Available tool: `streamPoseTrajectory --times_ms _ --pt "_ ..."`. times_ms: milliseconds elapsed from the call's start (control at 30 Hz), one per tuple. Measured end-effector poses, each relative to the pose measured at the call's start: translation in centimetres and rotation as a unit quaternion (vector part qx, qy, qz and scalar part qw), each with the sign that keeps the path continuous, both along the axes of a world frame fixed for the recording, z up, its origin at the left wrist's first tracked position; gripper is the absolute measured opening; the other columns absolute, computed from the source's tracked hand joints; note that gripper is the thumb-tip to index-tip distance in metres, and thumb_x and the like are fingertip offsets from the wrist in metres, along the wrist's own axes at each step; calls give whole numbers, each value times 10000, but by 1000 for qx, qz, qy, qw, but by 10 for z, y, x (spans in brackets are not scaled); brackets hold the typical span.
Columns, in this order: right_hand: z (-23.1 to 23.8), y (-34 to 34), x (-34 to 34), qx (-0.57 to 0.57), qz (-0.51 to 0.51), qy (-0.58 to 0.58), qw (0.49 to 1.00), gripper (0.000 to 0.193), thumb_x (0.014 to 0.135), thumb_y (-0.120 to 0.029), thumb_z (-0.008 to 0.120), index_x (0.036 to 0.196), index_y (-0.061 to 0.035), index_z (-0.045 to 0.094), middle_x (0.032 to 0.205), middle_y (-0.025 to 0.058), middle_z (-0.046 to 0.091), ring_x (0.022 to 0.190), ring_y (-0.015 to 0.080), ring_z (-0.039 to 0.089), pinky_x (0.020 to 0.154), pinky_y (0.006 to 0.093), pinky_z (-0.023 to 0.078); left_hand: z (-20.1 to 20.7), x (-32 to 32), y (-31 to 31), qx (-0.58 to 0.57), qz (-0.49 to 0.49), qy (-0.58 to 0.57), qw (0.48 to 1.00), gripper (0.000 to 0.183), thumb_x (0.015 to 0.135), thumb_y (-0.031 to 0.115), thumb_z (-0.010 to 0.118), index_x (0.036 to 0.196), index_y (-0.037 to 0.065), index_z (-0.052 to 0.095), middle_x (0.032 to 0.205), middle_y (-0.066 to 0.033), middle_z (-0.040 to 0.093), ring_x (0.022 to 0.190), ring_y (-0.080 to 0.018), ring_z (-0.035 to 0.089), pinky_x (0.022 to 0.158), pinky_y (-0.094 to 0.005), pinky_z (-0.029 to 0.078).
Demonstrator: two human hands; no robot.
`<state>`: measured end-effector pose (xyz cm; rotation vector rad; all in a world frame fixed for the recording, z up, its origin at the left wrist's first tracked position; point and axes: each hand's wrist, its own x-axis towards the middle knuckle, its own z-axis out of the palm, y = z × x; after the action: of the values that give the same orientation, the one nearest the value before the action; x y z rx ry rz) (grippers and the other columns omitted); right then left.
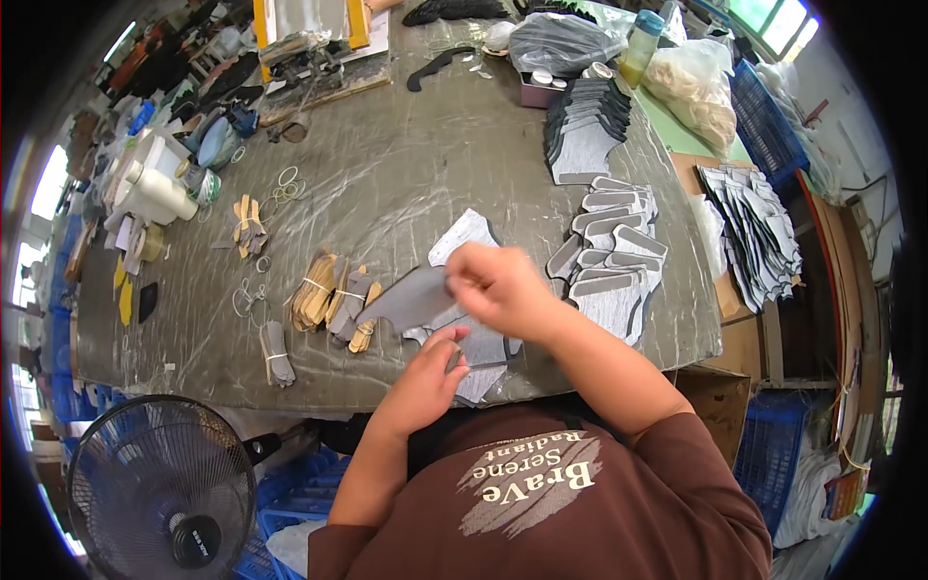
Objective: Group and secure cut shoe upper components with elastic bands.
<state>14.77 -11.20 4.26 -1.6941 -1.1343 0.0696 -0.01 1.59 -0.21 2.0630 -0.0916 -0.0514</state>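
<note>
Head view: right hand on a grey piece above the table

The right hand (498,290) is over the middle of the near part of the table (367,184), its fingers curled in and closed on the right edge of a flat grey piece (414,298). The fingertips are blurred, so the exact contact is hard to read. The piece has a curved outline and points left, toward the tied bundles.

Nearer the body, the left hand (423,379) has its fingers bent and the thumb close to them. A small grey sliver shows there; whether they grip it, I cannot tell.

Pale, streaked pieces (480,345) lie beneath and around both hands, partly hidden by them. To the left are a tan bundle (311,296) held by a band and, just beside it, a grey bundle (349,307). Loose bands (249,300) lie farther left.

On the right side of the table, overlapping grey-faced pieces (611,246) are spread in a pile, with a dark-edged stack (587,135) beyond them. A clear bottle (639,53) stands near the far right corner. A black fan (159,493) is at lower left, in front of the table's near edge.
</note>
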Motion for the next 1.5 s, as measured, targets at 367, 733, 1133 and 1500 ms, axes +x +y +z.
streamPoseTrajectory --times_ms 367,733,1133,1500 --pt "1 -67 -25 96 77 610 783 95 912 -147 561 850 -78 541 615 -72 413 496 33 339 453 192 279 -35 -6 26 -523 222 63 820 76 894 24 552 964 50 535 873 -61 534 616 -133 508 479 -246 404" --pt "-47 -67 -66 -324 -191 25 926 141 824 -142 588 782 -21 528 619 167 600 570 353 606 521 431 476 -10 -16 22 -483 283 52 827 104 876 18 572 965 34 522 853 -82 562 606 -140 499 464 -228 384" --pt "-67 -74 -80 -237 -36 -223 945 342 700 -131 566 1031 -62 622 715 29 503 613 196 564 524 324 468 3 -17 -8 -216 312 94 921 56 832 37 633 850 -7 605 661 -17 581 531 -63 539 480 -210 435" --pt "-61 -72 -79 -251 -38 -199 946 338 719 -138 572 1042 -57 630 791 52 485 592 185 573 522 313 481 -6 -12 0 -213 307 128 919 51 818 35 642 823 -8 615 696 -8 592 531 -59 530 497 -211 445"
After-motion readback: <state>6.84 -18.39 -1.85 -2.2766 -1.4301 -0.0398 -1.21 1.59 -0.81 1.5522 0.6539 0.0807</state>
